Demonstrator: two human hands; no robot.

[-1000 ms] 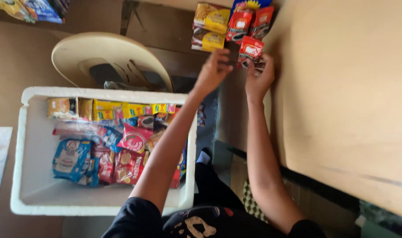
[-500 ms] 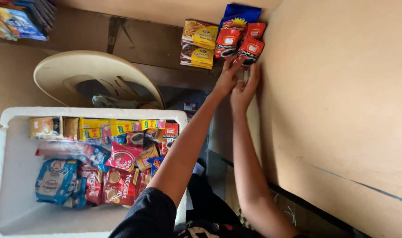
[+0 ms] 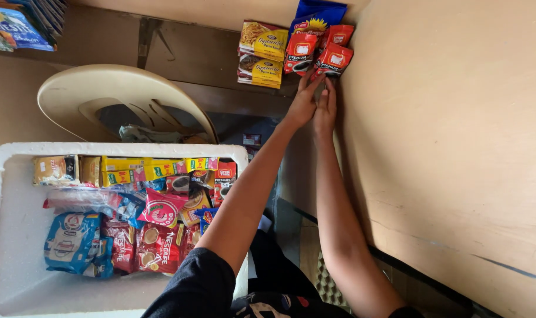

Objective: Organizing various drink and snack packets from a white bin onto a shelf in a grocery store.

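Note:
Both my arms reach up to a row of small red coffee sachets (image 3: pixel 333 59) hanging against the brown wall. My left hand (image 3: pixel 301 103) touches the lower edge of the sachets with its fingers up. My right hand (image 3: pixel 325 109) lies right beside it, fingertips on the rightmost red sachet. Whether either hand pinches a sachet I cannot tell. Yellow noodle packs (image 3: pixel 262 53) hang just left of the sachets, and a blue pack (image 3: pixel 318 13) sits above them.
A white foam box (image 3: pixel 9 235) at lower left holds several snack and coffee packets (image 3: pixel 156 241). A beige plastic chair (image 3: pixel 127 97) stands behind it. A large plywood board (image 3: pixel 450 129) fills the right side. More packs hang at top left (image 3: pixel 15 26).
My hands have come together and moved up along the wall to the red sachets. The view has shifted, so the foam box now lies lower left.

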